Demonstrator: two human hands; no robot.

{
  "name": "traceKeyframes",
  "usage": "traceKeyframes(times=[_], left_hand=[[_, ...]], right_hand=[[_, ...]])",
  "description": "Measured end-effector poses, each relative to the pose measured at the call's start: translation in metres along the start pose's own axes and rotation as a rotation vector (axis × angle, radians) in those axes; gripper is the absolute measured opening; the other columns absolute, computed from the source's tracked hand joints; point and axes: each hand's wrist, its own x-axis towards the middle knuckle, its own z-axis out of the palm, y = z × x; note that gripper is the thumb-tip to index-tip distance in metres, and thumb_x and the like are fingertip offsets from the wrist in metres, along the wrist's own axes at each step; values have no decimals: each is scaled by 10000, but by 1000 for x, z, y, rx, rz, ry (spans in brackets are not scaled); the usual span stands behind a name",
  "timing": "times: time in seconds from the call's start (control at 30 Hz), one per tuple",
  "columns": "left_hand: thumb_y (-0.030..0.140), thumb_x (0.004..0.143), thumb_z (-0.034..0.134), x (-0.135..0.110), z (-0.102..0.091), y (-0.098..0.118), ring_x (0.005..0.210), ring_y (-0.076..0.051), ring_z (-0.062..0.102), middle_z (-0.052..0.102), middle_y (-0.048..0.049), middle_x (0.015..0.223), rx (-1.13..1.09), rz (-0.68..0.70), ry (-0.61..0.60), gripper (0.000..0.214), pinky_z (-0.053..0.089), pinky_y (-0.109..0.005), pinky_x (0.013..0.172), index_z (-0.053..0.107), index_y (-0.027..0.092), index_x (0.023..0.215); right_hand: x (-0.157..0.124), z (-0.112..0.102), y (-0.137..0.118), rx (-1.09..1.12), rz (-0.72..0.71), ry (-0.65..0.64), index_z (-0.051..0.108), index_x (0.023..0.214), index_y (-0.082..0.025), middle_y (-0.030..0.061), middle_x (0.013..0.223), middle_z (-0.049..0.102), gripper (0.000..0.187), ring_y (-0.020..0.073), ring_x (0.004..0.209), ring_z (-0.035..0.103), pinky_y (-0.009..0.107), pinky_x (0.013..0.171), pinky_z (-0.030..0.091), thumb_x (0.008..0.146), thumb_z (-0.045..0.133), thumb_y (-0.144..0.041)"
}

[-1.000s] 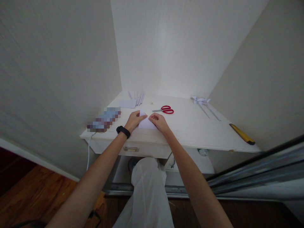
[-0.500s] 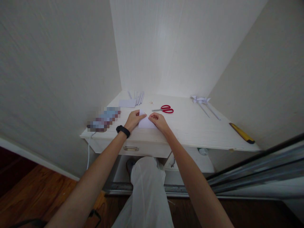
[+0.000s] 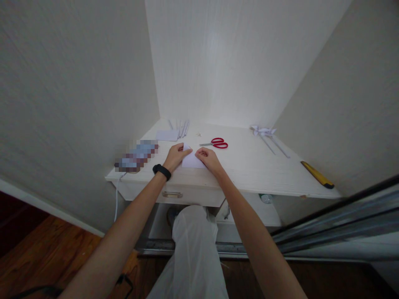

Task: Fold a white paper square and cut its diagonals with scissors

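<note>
A small sheet of white paper (image 3: 192,162) lies near the front edge of the desk, between my two hands. My left hand (image 3: 176,156), with a black band on its wrist, pinches the paper's left side, where a part stands raised. My right hand (image 3: 207,157) has its fingers curled and pinched at the paper's right side. The fingers cover some of the sheet, so its folds are only partly visible. Just beyond my right hand lie red-handled scissors (image 3: 220,143), blades toward the left.
Behind my left hand are a flat stack of paper (image 3: 167,136) and several thin white paper sticks (image 3: 183,129). A blurred device (image 3: 137,156) with a white cable is at left. White paper flowers (image 3: 263,131) on stems and a yellow-black tool (image 3: 317,175) lie at right.
</note>
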Motion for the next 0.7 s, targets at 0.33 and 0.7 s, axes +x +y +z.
traceKeyframes(times=[0.33, 0.7], left_hand=[[408, 591, 798, -1, 0, 0, 697, -168, 580, 659, -37, 774, -63, -35, -6, 344, 442, -290, 653, 643, 149, 756], [382, 604, 770, -3, 2, 5, 642, -144, 544, 603, 2, 691, -39, -21, 15, 290, 401, -270, 610, 589, 166, 675]], right_hand=[[0, 0, 0, -18, 1, 3, 610, 728, -180, 0, 714, 616, 122, 143, 687, 553, 286, 718, 438, 718, 609, -301], [-1, 0, 0, -9, -12, -4, 599, 726, -178, -3, 704, 612, 147, 138, 677, 550, 277, 697, 435, 728, 614, -325]])
